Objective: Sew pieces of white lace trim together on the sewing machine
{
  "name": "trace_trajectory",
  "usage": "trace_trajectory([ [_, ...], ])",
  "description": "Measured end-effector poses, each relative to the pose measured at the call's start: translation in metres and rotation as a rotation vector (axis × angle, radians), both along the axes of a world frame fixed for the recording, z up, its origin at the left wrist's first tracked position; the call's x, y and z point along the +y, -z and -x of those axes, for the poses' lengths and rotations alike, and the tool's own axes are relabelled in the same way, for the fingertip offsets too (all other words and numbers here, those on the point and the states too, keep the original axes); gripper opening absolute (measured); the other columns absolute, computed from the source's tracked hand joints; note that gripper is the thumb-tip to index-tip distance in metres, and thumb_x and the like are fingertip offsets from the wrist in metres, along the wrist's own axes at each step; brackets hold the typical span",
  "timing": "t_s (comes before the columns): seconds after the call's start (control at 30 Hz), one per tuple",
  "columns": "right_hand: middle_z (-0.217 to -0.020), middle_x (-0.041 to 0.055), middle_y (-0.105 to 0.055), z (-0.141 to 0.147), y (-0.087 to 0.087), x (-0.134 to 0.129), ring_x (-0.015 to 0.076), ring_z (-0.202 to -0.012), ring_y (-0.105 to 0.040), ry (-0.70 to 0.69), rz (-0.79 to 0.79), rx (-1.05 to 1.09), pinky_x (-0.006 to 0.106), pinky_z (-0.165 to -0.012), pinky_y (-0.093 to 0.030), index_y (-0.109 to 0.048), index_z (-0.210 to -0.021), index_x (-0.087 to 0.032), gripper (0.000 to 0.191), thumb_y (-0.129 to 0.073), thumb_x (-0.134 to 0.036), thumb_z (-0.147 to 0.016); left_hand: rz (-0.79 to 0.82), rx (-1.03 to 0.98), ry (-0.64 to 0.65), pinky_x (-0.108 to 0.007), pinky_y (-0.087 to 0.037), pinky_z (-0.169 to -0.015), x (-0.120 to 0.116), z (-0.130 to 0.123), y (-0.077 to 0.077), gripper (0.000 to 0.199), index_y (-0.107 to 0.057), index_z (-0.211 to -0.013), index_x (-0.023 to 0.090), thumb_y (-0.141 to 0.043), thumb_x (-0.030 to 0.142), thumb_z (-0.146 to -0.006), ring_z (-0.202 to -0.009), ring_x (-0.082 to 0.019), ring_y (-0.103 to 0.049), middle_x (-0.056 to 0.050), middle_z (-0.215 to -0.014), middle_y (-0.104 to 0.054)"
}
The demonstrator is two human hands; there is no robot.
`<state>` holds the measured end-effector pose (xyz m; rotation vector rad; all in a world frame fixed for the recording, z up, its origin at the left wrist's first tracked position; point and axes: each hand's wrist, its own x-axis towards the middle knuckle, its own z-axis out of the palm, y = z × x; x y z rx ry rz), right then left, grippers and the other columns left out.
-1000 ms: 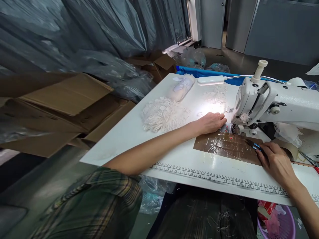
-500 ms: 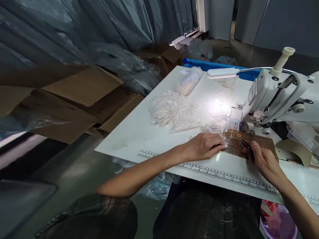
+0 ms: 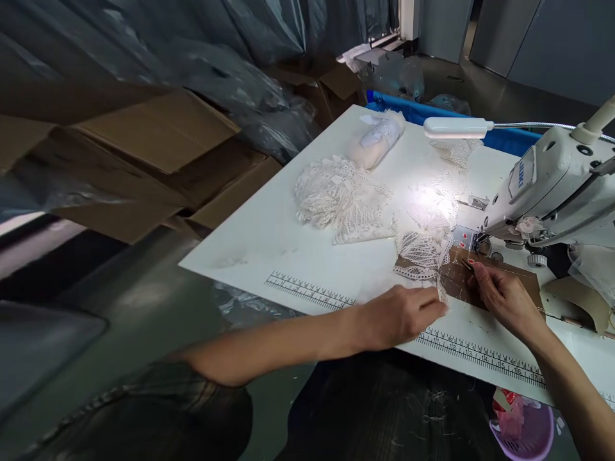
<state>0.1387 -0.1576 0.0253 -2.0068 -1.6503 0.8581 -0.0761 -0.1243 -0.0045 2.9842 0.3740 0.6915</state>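
My left hand (image 3: 408, 315) pinches the near end of a strip of white lace (image 3: 423, 250) close to the table's front edge. The lace runs back from my fingers, over a brown plate (image 3: 459, 275), to the brightly lit spot beside the sewing machine (image 3: 538, 186). Over the right part of that plate, my right hand (image 3: 500, 291) is closed round small dark snips (image 3: 466, 263), whose tips point left. Most of the snips is hidden by the fingers.
A lace bundle (image 3: 331, 192) and a wrapped roll (image 3: 377, 141) lie on the white table (image 3: 240, 250). A white lamp (image 3: 454, 127) hangs over its back. Cardboard boxes (image 3: 158, 128) stand at left; a purple basket (image 3: 531, 432) is below the front edge.
The view has shifted to the right and down. My left hand has drawn the lace end toward the front edge, and more lace now shows spread over the plate.
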Motion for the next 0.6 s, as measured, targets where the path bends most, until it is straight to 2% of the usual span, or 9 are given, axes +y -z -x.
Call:
trace_trajectory([
  [0.17,-0.052,0.0026,-0.053,-0.002,-0.004,0.005,0.0138,-0.049,-0.042,-0.129,0.147,-0.042,0.028,-0.05,-0.033,-0.048,-0.056,-0.023,0.073,-0.021,-0.086,-0.08,-0.126,-0.022,-0.081,-0.021,-0.048,-0.043,-0.026,0.0,-0.005,0.016,-0.065,-0.093,0.009,-0.052,0.001,-0.089,-0.06,-0.012,-0.061,-0.003,-0.074,-0.063],
  [0.3,-0.053,0.0022,-0.056,0.003,-0.002,0.01,0.0128,-0.049,-0.043,-0.216,0.184,-0.106,0.028,-0.051,-0.031,-0.05,-0.058,-0.022,0.063,-0.026,-0.072,-0.088,-0.19,-0.103,-0.091,-0.021,-0.05,-0.045,-0.028,-0.003,0.001,0.012,-0.066,-0.097,0.005,-0.057,0.006,-0.089,-0.06,-0.013,-0.062,-0.003,-0.071,-0.063],
  [0.4,-0.055,0.0025,-0.058,0.008,-0.004,0.014,0.0124,-0.05,-0.044,-0.264,0.213,-0.168,0.028,-0.053,-0.032,-0.05,-0.058,-0.022,0.056,-0.03,-0.062,-0.092,-0.231,-0.151,-0.097,-0.02,-0.046,-0.041,-0.028,-0.005,0.003,0.011,-0.066,-0.095,0.004,-0.06,0.005,-0.087,-0.057,-0.012,-0.06,-0.003,-0.068,-0.062],
  [0.6,-0.056,0.0011,-0.056,0.016,-0.013,0.019,0.0119,-0.053,-0.042,-0.291,0.269,-0.237,0.027,-0.055,-0.031,-0.049,-0.059,-0.021,0.053,-0.034,-0.057,-0.095,-0.233,-0.2,-0.106,-0.021,-0.043,-0.039,-0.027,-0.005,-0.003,0.012,-0.067,-0.09,0.004,-0.055,0.004,-0.09,-0.055,-0.011,-0.059,-0.003,-0.067,-0.065],
])
